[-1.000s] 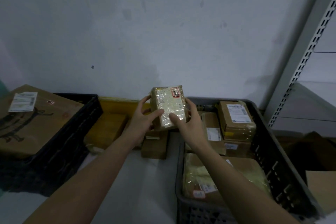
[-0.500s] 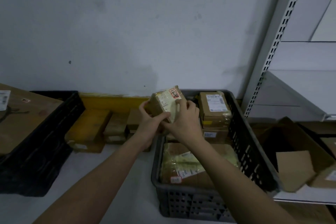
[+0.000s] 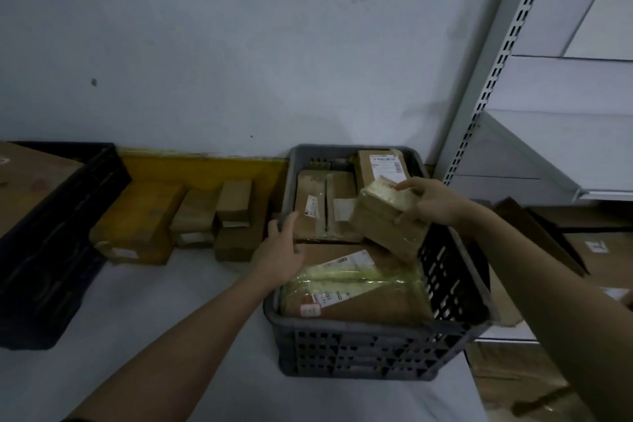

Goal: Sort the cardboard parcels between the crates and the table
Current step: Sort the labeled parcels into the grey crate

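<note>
My right hand (image 3: 430, 203) grips a small tape-wrapped cardboard parcel (image 3: 385, 224), tilted over the right side of the grey crate (image 3: 359, 349). My left hand (image 3: 282, 250) hovers over the crate's left rim with loose fingers and holds nothing. Inside the crate lie a large parcel with yellowish wrap (image 3: 356, 288), two flat brown parcels (image 3: 325, 205) and a labelled box (image 3: 380, 164) at the back. Several brown parcels (image 3: 137, 221) stand on the white table (image 3: 154, 312) against the wall.
A black crate (image 3: 51, 243) holding a big cardboard box (image 3: 27, 178) sits at the left. A metal shelf upright (image 3: 493, 65) rises at the right, with open cartons (image 3: 548, 236) below and beside the grey crate.
My left hand has let go of the small parcel and dropped to the crate's left rim. My right hand has carried the parcel right and down over the grey crate.
</note>
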Motion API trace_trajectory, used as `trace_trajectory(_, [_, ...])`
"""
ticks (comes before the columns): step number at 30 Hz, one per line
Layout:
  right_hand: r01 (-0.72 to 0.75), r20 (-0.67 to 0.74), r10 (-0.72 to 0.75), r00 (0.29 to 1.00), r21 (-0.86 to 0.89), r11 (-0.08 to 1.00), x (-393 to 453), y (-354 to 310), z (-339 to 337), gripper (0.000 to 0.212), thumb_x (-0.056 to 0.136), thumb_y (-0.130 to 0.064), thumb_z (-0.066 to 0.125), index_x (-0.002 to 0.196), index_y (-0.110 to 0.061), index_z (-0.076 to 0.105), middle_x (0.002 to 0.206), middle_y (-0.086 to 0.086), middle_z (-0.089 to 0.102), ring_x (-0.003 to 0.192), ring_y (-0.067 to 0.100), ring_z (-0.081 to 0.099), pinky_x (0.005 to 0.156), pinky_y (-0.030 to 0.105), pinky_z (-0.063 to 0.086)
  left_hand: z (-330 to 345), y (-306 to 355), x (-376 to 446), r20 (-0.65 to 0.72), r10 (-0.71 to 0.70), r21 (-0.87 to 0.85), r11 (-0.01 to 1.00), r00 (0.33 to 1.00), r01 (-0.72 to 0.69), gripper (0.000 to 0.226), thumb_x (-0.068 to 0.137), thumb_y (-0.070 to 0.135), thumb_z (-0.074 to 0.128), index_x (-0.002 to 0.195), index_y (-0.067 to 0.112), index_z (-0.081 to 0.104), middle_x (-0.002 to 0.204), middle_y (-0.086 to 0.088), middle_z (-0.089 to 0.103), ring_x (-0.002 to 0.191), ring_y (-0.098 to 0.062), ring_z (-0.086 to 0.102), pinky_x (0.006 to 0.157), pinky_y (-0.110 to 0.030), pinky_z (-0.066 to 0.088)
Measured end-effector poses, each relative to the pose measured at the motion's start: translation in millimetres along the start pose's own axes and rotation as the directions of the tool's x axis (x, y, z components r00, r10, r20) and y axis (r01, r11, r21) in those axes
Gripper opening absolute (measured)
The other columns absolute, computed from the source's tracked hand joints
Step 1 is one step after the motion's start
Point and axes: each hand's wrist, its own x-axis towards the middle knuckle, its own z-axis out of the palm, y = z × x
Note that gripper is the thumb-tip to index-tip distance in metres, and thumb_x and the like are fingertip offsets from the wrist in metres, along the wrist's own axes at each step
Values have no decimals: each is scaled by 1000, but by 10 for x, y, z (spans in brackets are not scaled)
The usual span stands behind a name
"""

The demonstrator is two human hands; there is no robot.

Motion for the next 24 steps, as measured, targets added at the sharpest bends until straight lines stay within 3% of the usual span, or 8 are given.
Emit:
trace_trajectory(2, [12,41,-8,999,-90,996,49,31,29,76,71,-22,84,139,-28,49,143,5,43,113,20,45,85,32,44,-5,7,13,-13,-20,52,998,1000,21,62,99,32,52,150,35,18,147,-10,28,92,-23,56,71,-35,46])
trace_trajectory(6, [37,92,-21,995,-169,985,136,67,165,78,74,-16,82,139,-32,42,149,8,36,127,30,42,97,41,47,5,8,-2,5,-54,98,994,999,54,70,94,29,58,150,35,17,143,-11,31,99,-31,58,71,-36,43])
trace_trajectory(9, [45,89,-26,996,-220,975,215,80,168,79,75,-17,82,139,-34,38,148,11,34,128,33,40,100,46,47,11,6,-4,-11,-63,99,993,998,64,66,94,31,57,148,34,19,136,-9,34,87,-26,51,69,-36,41])
trace_trajectory(15, [265,112,-240,964,-441,858,371,-7,138,80,74,-8,81,140,-24,39,148,2,34,139,25,25,116,44,27,44,3,29,-38,-91,128,987,995,95,66,93,23,57,147,34,22,133,-7,37,83,-20,44,67,-35,38])
trace_trajectory(19, [251,130,-215,968,-478,842,440,69,157,80,74,-6,79,140,-24,38,151,3,32,140,26,24,117,47,27,55,-17,28,-48,-83,101,991,995,88,63,93,22,55,147,34,24,133,-7,38,84,-22,47,67,-35,37])
trace_trajectory(24, [101,168,-24,986,-470,877,409,289,128,86,69,-7,83,136,-29,34,149,10,36,131,31,41,100,43,45,25,-24,-2,-35,-59,-7,998,998,59,63,90,28,58,144,34,27,132,-6,39,98,-30,55,73,-34,41])
